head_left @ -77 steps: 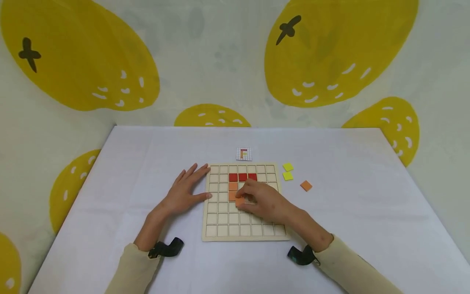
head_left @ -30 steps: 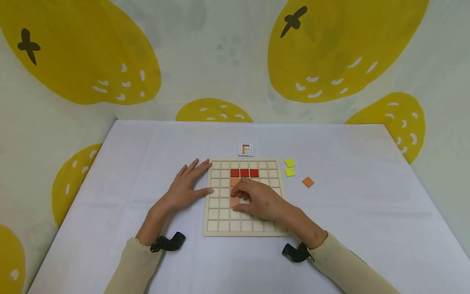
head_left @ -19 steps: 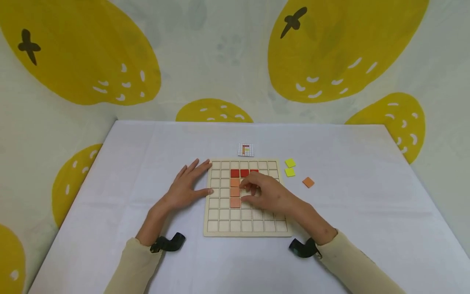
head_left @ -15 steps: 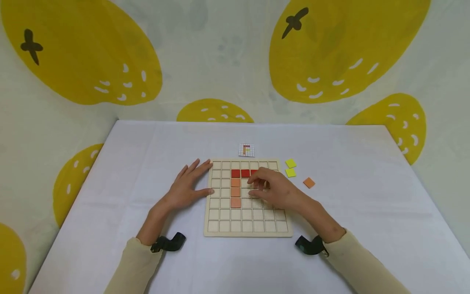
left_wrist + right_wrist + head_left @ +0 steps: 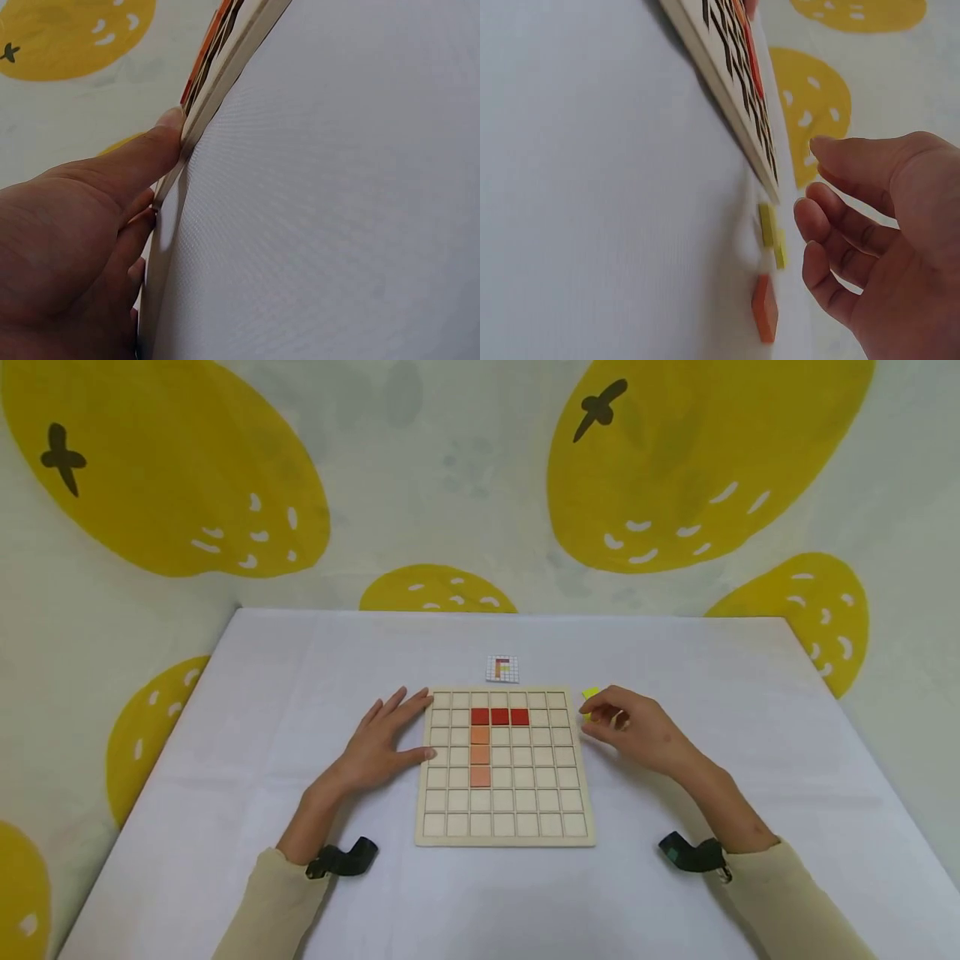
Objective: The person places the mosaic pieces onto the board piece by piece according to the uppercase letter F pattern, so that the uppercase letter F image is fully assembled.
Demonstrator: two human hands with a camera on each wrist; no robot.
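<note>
A wooden grid board (image 5: 525,802) lies flat on the white cloth. Three red tiles (image 5: 499,717) form a row in it, and three orange tiles (image 5: 480,755) run down below the leftmost red one. My left hand (image 5: 375,747) rests at the board's left edge, fingers spread, thumb touching the rim. To the right of the board my right hand (image 5: 637,731) hovers with bent fingers apart from the thumb, holding nothing. Under its fingertips are two yellow tiles (image 5: 767,225), partly covered in the head view. A loose orange tile (image 5: 764,311) shows in the right wrist view but is hidden in the head view.
A small card (image 5: 502,668) printed with a coloured grid pattern lies just beyond the board's far edge. White cloth (image 5: 300,660) covers the table, which meets a wall painted with yellow fruit shapes (image 5: 438,589) at the back.
My right hand set an orange tile into the grid below the other two, let go, and moved right, off the board to the yellow tiles. My left hand has stayed at the board's edge.
</note>
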